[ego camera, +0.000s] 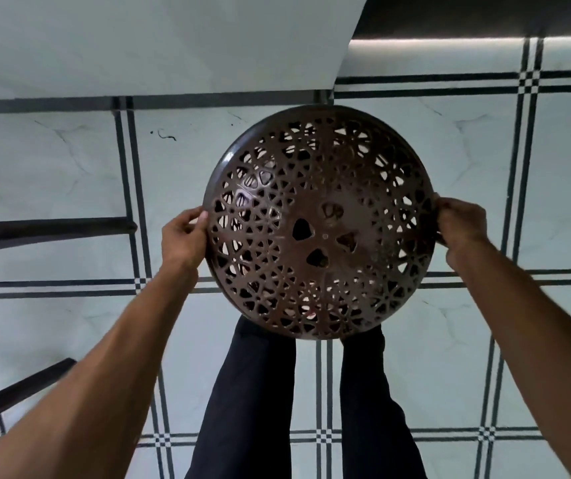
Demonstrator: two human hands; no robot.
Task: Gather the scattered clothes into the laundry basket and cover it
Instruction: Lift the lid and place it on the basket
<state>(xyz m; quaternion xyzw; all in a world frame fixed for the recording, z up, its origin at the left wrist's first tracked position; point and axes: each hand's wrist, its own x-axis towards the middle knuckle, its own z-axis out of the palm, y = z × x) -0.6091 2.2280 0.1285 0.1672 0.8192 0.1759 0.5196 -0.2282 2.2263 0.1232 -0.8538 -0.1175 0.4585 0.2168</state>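
A round dark-brown lid (322, 233) with a cut-out lattice pattern fills the middle of the head view, seen from straight above. My left hand (185, 235) grips its left rim and my right hand (462, 224) grips its right rim. Pale and reddish cloth shows faintly through the holes. The basket body under the lid is hidden, so I cannot tell whether the lid rests on it or hangs above it. My legs in black trousers (253, 392) stand just behind the lid's near edge.
The floor (69, 174) is pale tile with dark double grid lines. A white wall (139, 39) runs along the top. Dark furniture bars (49, 226) reach in from the left edge.
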